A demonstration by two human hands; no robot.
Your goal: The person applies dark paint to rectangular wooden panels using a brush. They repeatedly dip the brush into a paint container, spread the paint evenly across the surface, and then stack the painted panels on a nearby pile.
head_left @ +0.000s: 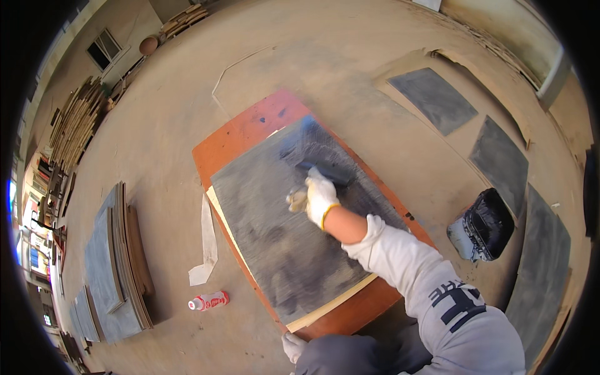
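While my white-gloved right hand (320, 195) clasps a dark bar-shaped tool (335, 174) on the grey rectangular board (269, 231), uneven pressure could streak it.

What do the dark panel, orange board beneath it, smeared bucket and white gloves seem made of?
Dark panel: probably wood-based sheet, matt and streaky; pale, wood-like strips show along its edges.
Orange board: perhaps painted wood, from its opaque colour; the core stays unclear.
Smeared bucket: likely plastic, by its rounded wall; dark coating hides much.
White gloves: apparently soft fabric, perhaps knitted, one cuff edged yellow.
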